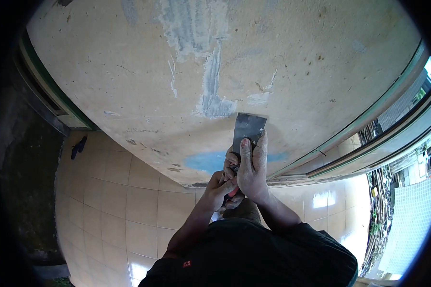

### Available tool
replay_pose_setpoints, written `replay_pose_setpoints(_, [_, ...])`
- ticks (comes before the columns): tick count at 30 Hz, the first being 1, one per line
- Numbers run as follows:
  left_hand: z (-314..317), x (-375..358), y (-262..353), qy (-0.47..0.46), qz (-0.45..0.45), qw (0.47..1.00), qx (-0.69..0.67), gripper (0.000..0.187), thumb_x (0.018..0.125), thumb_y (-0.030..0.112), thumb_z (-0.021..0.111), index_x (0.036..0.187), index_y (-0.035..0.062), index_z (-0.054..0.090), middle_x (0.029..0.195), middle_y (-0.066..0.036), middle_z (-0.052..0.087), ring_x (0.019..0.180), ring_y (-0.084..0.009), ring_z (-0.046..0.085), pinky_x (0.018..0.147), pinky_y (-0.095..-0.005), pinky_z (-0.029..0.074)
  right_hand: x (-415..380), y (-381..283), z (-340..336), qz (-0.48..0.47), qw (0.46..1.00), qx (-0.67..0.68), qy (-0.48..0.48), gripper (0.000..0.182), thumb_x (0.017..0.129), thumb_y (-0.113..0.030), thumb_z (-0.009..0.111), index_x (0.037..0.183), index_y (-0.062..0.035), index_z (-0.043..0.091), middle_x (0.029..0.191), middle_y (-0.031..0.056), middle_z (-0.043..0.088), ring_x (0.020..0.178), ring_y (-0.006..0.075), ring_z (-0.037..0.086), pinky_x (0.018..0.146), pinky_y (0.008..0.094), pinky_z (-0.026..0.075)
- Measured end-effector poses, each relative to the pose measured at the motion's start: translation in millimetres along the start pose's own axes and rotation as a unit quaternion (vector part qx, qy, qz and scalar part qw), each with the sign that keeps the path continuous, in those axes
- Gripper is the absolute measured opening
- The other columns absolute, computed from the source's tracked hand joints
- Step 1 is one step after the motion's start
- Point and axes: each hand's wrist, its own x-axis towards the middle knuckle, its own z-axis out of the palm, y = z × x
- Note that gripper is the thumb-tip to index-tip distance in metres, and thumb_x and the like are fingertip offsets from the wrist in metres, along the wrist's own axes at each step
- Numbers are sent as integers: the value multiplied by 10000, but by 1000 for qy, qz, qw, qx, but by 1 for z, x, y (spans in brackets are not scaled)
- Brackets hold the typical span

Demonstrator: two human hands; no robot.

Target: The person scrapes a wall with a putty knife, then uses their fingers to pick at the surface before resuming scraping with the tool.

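Observation:
A wide, dark metal putty knife [249,126] points up in front of the beige wall [143,71]. My right hand [252,167] is wrapped round its lower blade and handle, thumb along the blade face. Just to the left and lower, my left hand [224,189] is closed on a red and black object [233,192], perhaps a handle; the fingers hide most of it. Both hands touch and look dusty. Grey-white filler [217,91] runs down the wall above the blade. Whether the blade touches the wall, I cannot tell.
A blue patch [205,161] marks the lower wall behind the hands. Beige floor tiles [141,205] lie below. Dark footwear [79,147] rests on the floor at the left. Green-edged frames [57,98] border both sides, with sticks [382,210] outside at the right.

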Motion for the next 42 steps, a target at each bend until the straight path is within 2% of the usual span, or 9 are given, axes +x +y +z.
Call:
replay_pose_setpoints(10, [5, -1, 6, 18, -4, 1000, 7, 266, 942, 261, 485, 835, 18, 497, 582, -63, 472, 410, -83, 395, 355, -209, 267, 0, -2, 3, 12, 1000, -4, 17, 565, 987, -93, 313, 1413, -172, -49, 733, 31, 378, 545, 65, 370, 368, 198, 351])
replay_pose_setpoints(13, [10, -2, 6, 14, -4, 1000, -3, 263, 946, 257, 480, 834, 19, 494, 577, -63, 469, 401, -82, 387, 348, -208, 262, 1, -3, 2, -28, 1000, -1, -5, 564, 986, -92, 314, 1410, -154, -54, 733, 28, 372, 549, 64, 372, 358, 197, 344])
replay_pose_setpoints(19, [8, 0, 5, 27, -2, 1000, 12, 260, 949, 250, 479, 818, 25, 482, 566, -58, 458, 401, -82, 385, 348, -209, 261, 1, -2, 4, 8, 1000, 5, 25, 568, 985, -86, 314, 1413, -152, -53, 729, 23, 364, 551, 62, 371, 356, 194, 337])
replay_pose_setpoints(21, [11, -1, 7, 13, 1, 1000, 3, 263, 948, 252, 482, 814, 26, 481, 563, -56, 455, 402, -82, 385, 349, -209, 261, 4, -10, 8, -21, 1000, -8, 19, 311, 995, -132, 314, 1286, -157, 207, 639, 25, 374, 447, 76, 347, 365, 207, 330])
replay_pose_setpoints(25, [10, 0, 0, 43, 11, 999, 16, 270, 943, 256, 494, 801, 27, 475, 555, -51, 445, 402, -83, 385, 350, -212, 257, 4, -5, 1, -10, 1000, 18, -12, 500, 983, -79, 318, 1397, -153, 48, 742, 18, 364, 549, 59, 369, 355, 190, 330])
replay_pose_setpoints(27, [8, 1, 1, 54, 13, 998, 23, 267, 941, 256, 497, 802, 29, 475, 554, -50, 443, 402, -83, 385, 350, -213, 256, 0, -3, 2, -2, 999, 32, 9, 360, 983, -80, 319, 1311, -133, 180, 762, 14, 362, 546, 55, 365, 356, 188, 325])
replay_pose_setpoints(30, [11, 1, 6, 33, 6, 999, 13, 262, 940, 258, 499, 810, 32, 477, 556, -53, 449, 401, -85, 386, 350, -214, 255, 7, -13, 8, -21, 1000, 22, -5, 292, 985, -84, 315, 1257, -128, 220, 761, 14, 363, 547, 53, 366, 356, 189, 323])
replay_pose_setpoints(33, [13, 2, 6, 40, 12, 999, 23, 263, 939, 266, 502, 816, 35, 480, 555, -52, 450, 397, -86, 386, 348, -214, 253, 6, -14, 6, -34, 999, -12, -20, 321, 997, -128, 303, 1301, -141, 203, 659, 45, 392, 478, 78, 351, 383, 208, 351])
replay_pose_setpoints(42, [16, 3, 8, 60, 12, 998, 32, 279, 938, 286, 505, 811, 39, 478, 547, -53, 445, 388, -86, 379, 335, -212, 248, 8, -16, 6, -20, 1000, -3, -22, 276, 995, -118, 302, 1263, -134, 235, 673, 38, 394, 499, 73, 356, 388, 206, 355])
